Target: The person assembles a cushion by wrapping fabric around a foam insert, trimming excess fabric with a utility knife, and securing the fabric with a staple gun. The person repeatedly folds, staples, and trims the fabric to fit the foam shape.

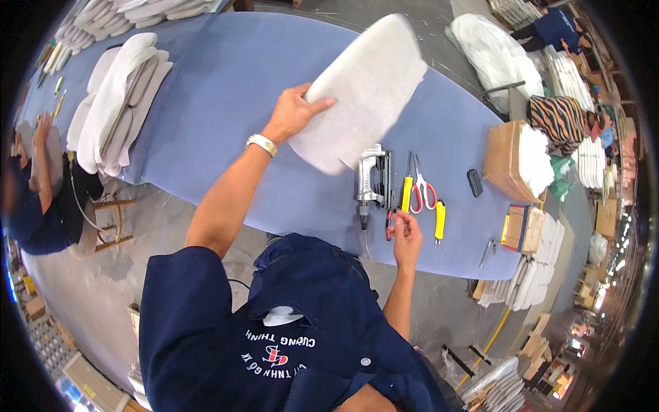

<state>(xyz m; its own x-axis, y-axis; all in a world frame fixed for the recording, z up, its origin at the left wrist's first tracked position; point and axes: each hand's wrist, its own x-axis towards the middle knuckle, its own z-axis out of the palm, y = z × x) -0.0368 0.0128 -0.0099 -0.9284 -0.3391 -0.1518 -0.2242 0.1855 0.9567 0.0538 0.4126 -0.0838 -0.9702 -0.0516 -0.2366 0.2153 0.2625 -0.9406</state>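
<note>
Our left hand (292,113) has its grip clamped on the edge of a white fabric panel (360,93), lifted over the blue bench (226,82). Right hand (406,237) rests near the pneumatic stapler (371,182) and red-handled scissors (420,185), fingers loosely curled, holding nothing we can make out.

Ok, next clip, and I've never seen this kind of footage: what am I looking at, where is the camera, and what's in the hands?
There is no machine here. The one picture comes from a wide fisheye camera worn on a person's head, looking down, so straight edges bend near the rim. The forearms rising from the lower edge are that person's own. The left hand holds up a white padded panel over a long blue-covered table. The right hand rests at the table's near edge, its fingers at a small red-handled tool; whether it grips it, I cannot tell. Beside it lie a metal staple gun, red-handled scissors and two yellow utility knives. Stacks of white pads sit at the far left. Other people work nearby.
</note>
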